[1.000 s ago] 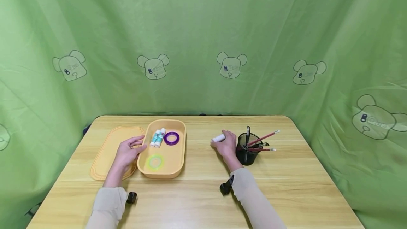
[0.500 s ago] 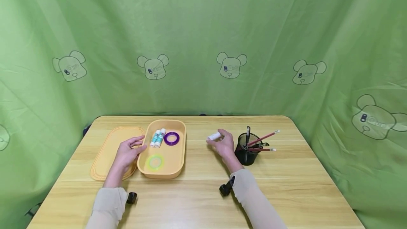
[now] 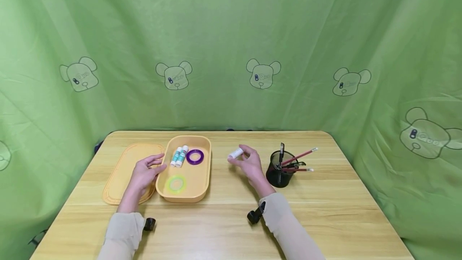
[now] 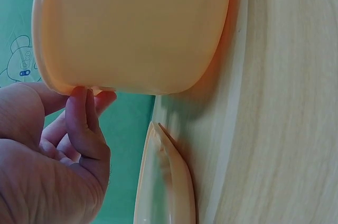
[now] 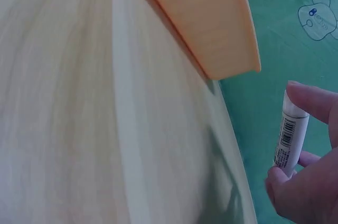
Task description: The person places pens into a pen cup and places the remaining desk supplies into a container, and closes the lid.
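Observation:
My right hand (image 3: pixel 250 165) pinches a white glue stick (image 3: pixel 236 153) between thumb and fingers, above the table and right of the orange tray (image 3: pixel 205 179). In the right wrist view the glue stick (image 5: pixel 290 134) is nearly upright there, its barcode label showing, thumb at one end and fingertip at the other. With thumb and fingers my left hand (image 3: pixel 142 173) holds the tray's left rim; the left wrist view shows the fingertips (image 4: pixel 79 97) at that rim. Inside the tray lie two teal-and-white glue sticks (image 3: pixel 179 156), a purple tape roll (image 3: pixel 195 157) and a yellow-green ring (image 3: pixel 176 184).
A flat orange lid (image 3: pixel 124 171) lies left of the tray, partly under the left forearm. Right of the right hand stands a black mesh pen cup (image 3: pixel 278 175) with red pencils (image 3: pixel 299 155) and dark pens leaning out. A green curtain (image 3: pixel 223 107) hangs behind the wooden table (image 3: pixel 223 228).
My right hand has carried the glue stick leftward, away from the pen cup and nearer the tray. The left hand stays at the tray's rim.

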A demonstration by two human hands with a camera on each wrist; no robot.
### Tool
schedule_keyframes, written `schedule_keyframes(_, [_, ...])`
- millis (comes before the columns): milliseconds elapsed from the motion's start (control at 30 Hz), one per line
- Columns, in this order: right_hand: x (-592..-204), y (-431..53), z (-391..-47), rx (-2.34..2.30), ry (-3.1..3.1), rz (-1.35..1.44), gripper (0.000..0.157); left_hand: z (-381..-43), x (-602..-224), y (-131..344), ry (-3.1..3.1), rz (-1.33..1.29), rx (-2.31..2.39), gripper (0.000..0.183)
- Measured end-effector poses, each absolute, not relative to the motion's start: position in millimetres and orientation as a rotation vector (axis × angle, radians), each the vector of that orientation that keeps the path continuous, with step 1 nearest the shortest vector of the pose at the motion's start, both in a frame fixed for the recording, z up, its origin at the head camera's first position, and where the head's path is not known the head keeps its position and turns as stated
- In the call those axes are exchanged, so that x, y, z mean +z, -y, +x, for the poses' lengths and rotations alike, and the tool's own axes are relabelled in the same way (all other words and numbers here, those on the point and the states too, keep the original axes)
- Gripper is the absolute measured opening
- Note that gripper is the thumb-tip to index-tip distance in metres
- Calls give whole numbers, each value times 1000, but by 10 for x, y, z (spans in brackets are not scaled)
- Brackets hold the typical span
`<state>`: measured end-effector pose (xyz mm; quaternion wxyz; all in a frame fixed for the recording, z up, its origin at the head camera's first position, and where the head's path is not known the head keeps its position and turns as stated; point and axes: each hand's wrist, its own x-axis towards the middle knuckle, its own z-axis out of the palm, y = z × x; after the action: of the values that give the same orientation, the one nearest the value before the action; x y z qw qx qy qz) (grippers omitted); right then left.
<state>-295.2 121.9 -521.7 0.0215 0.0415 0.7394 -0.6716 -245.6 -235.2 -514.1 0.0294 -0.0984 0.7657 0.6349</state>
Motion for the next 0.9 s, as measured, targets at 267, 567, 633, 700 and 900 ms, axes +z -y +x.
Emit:
schedule_keyframes(267, [-5147,-1151,-2897,-2162,-2085,52,74,-2454,-5143,2358,-2358,-302,1965,53])
schedule_keyframes(567, [-5098,-1068,-2875,-2271,-1985,-54,46,-2457,-5151,2360,-2350,-303,1972,52])
schedule_keyframes(633, [-5086,-1039,-2874,-2297,-1984,-80,43,-2458,-5152,2358,-2344,-304,1977,52])
schedule_keyframes(700, [-5073,-1007,-2870,-2310,-1980,-94,43,-2457,-5152,2356,-2340,-303,1981,53])
schedule_keyframes(900, [-5058,-905,-2871,-2305,-1934,-129,57,-2458,-5143,2353,-2343,-303,1983,53])
